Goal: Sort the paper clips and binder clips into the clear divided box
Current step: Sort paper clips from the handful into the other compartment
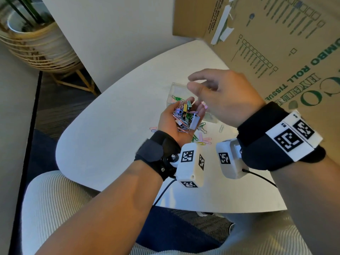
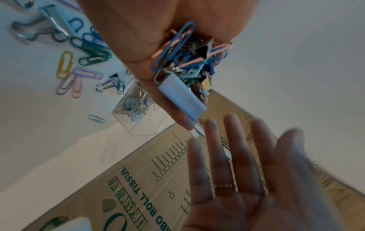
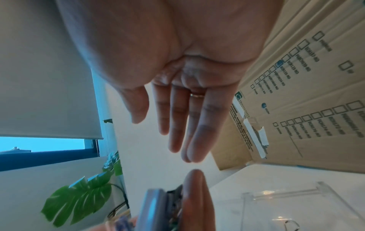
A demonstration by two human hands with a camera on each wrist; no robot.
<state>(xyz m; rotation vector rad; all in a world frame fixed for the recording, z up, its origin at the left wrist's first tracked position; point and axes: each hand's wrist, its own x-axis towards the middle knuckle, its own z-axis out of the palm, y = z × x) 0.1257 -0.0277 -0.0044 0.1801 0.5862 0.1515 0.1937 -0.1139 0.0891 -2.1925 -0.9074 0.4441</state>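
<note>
White matte bench (image 1: 110, 144), rounded edge, fills frame centre; printed cardboard carton (image 1: 276, 43) at upper right. Clear divided box (image 1: 173, 89), rigid plastic, is partly hidden behind the hands. Left hand (image 1: 176, 124), cupped palm-up, holds a tangled heap of clips (image 1: 184, 115). Right hand (image 1: 220, 96) is held above, fingers relaxed, empty. Step judged: picking from the heap; a fine pinch is called for. Loose wire paper clips (image 1: 202, 138) lie at lower centre.
</note>
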